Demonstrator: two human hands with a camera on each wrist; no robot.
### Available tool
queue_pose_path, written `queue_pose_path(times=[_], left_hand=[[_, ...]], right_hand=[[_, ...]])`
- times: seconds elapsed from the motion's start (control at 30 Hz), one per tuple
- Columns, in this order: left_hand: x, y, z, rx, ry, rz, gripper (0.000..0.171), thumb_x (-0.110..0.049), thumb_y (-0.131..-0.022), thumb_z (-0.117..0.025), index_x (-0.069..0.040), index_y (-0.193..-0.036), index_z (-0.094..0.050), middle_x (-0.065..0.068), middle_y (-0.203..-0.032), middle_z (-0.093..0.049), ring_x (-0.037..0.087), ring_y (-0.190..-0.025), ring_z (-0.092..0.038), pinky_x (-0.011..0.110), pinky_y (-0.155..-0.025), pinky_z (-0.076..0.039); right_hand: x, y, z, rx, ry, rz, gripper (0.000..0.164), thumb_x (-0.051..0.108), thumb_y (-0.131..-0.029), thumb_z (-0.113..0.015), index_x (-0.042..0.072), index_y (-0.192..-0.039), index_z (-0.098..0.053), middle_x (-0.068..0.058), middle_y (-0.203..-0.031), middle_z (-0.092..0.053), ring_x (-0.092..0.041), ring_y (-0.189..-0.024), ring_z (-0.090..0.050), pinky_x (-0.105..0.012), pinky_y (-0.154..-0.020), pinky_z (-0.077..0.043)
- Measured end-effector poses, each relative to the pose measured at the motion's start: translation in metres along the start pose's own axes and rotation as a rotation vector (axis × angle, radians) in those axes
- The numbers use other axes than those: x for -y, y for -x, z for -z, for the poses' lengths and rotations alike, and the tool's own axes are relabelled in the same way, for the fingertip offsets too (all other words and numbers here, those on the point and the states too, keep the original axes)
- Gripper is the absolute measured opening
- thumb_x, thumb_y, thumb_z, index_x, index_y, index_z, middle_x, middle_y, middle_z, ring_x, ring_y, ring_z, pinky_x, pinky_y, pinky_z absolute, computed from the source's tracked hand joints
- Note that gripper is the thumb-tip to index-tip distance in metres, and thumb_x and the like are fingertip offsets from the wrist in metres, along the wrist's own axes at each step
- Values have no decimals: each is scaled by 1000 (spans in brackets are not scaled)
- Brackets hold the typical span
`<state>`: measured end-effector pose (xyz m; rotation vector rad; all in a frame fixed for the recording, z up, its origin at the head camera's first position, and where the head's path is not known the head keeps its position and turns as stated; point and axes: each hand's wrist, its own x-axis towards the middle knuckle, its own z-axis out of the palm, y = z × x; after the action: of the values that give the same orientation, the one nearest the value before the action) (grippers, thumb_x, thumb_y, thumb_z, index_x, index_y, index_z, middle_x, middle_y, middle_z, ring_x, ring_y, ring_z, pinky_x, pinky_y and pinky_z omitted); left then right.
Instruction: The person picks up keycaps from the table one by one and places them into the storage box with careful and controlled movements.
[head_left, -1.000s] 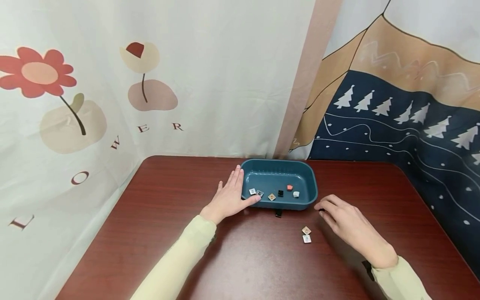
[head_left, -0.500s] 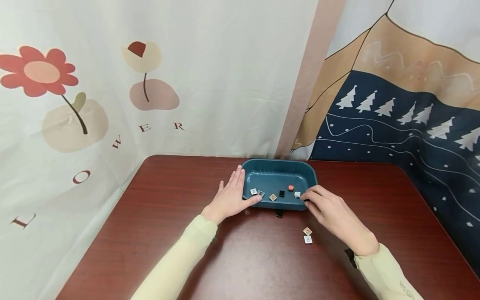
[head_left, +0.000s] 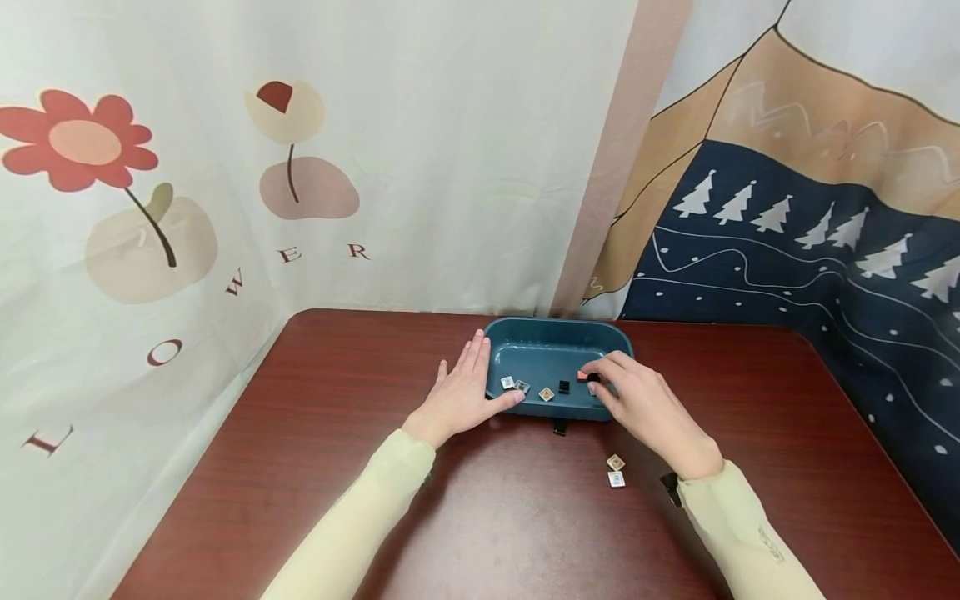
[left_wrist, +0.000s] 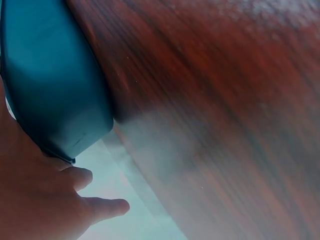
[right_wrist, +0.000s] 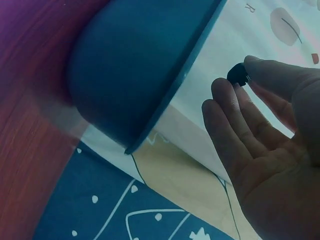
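A teal tray (head_left: 555, 327) stands near the back of the table with several small keycaps in it. My left hand (head_left: 460, 397) rests on its left end, fingers straight along the side and thumb over the front rim. Above the tray's right part, my right hand (head_left: 647, 406) pinches a small black keycap (right_wrist: 238, 74) between thumb and fingertips. Below it a red keycap (head_left: 582, 376) is partly covered by the fingers. Further left inside lie a black keycap (head_left: 564, 387), a tan keycap (head_left: 546, 394) and a white keycap (head_left: 507, 382).
On the brown table (head_left: 480, 517), a tan keycap (head_left: 616, 462) and a white keycap (head_left: 617, 479) lie in front of the tray. Another small black piece (head_left: 560, 427) sits by its front wall. A printed curtain (head_left: 450, 167) hangs behind the table.
My right hand has moved left from beside the tray, over its right rim, carrying the black keycap. My left hand has stayed on the tray's left end.
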<state>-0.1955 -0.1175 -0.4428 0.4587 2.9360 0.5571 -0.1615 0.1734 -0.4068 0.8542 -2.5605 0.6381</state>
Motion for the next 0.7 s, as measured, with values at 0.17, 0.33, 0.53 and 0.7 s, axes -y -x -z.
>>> queue_pose_path(times=[0.17, 0.33, 0.53, 0.7], left_hand=[[0, 0, 1, 8, 0, 3, 116, -82, -90, -48, -5, -166, -6, 7, -174, 1, 26, -160, -8, 66, -121, -13], [1, 0, 1, 13, 1, 3, 116, -82, -91, -47, -5, -166, -5, 7, -174, 2, 26, -160, -7, 67, -121, -11], [1, -2, -1, 14, -3, 1, 116, -83, -90, -47, -6, -166, -5, 7, -174, 2, 26, -160, -7, 66, -121, -11], [1, -2, 0, 18, -6, 3, 116, -83, -91, -46, -6, -166, -4, 7, -174, 3, 25, -160, -7, 66, -121, -10]], right_hand=[[-2, -12, -9, 44, -10, -51, 15, 4, -91, -79, 8, -106, -75, -3, -101, -68, -15, -83, -63, -35, -71, -57], [-8, -21, -19, 105, -23, -100, 15, 3, -94, -75, 4, -109, -76, -8, -104, -69, -22, -90, -66, -40, -79, -59], [-15, -30, -31, 162, -34, -145, 16, 3, -95, -74, 1, -110, -76, -10, -101, -69, -24, -89, -64, -42, -78, -58], [-18, -36, -36, 208, -31, -186, 17, 5, -95, -73, 1, -112, -77, -10, -101, -69, -24, -90, -64, -43, -79, -58]])
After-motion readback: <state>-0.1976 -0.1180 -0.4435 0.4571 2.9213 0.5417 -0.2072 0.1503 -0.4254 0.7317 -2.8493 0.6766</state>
